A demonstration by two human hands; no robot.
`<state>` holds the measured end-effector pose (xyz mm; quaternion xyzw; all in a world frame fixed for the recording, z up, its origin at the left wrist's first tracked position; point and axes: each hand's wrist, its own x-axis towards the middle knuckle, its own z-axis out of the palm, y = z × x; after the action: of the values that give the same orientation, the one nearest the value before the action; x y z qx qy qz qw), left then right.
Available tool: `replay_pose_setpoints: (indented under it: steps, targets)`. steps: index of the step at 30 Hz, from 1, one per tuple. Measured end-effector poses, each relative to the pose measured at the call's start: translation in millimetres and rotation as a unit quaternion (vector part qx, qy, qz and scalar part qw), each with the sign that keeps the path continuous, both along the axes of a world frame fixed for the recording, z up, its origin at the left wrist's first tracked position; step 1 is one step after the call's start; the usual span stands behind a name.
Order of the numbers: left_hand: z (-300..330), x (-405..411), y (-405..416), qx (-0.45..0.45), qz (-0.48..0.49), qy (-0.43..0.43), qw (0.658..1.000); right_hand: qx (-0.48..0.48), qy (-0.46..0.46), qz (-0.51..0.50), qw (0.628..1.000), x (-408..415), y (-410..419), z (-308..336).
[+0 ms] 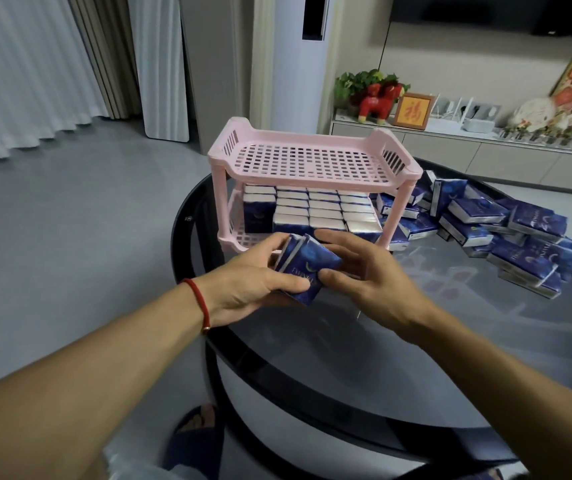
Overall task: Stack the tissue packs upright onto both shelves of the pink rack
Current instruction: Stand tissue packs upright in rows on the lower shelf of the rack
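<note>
Pink rack [312, 161] on worktop [450, 323]: lower shelf packed with upright tissue packs [326, 209], top shelf bare. Left hand [249, 289] and right hand [367, 271] gripped small bundle of packs [307, 263] together. Loose packs [506, 230] heaped right.

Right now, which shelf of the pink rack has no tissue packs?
The top shelf: its grid is bare, while the bottom shelf holds rows of upright packs.

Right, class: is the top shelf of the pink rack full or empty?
Empty. The top shelf shows only its bare pink grid, while upright tissue packs fill most of the lower shelf beneath it.
</note>
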<state>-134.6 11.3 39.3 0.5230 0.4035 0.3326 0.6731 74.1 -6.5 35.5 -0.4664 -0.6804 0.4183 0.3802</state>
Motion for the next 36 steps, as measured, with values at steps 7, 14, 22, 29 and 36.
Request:
replay_pose_setpoints:
  steps: [7, 14, 22, 29, 36]
  targets:
    - [12.2, -23.6, 1.6, 0.086, 0.09, 0.026, 0.992, 0.041, -0.008, -0.04, 0.998, -27.8, 7.0, 8.0]
    - [16.9, -49.3, 2.5, 0.096, 0.125, 0.072, 0.985, 0.137, -0.105, -0.055, 0.983, -53.8, 19.8, 18.4]
    - [5.5, -59.5, 16.8, 0.165, 0.32, 0.235, 0.903, 0.24, -0.245, -0.074, 0.937, -70.6, 49.5, 17.4]
    - [-8.7, -49.8, 31.4, 0.186, 0.283, 0.181, 0.923, 0.214, -0.359, -0.166, 0.893, -80.8, 71.7, 5.7]
    - [-25.5, -40.8, 53.2, 0.204, 0.308, 0.196, 0.908, 0.185, -0.46, -0.211, 0.842, -94.6, 78.7, 1.1]
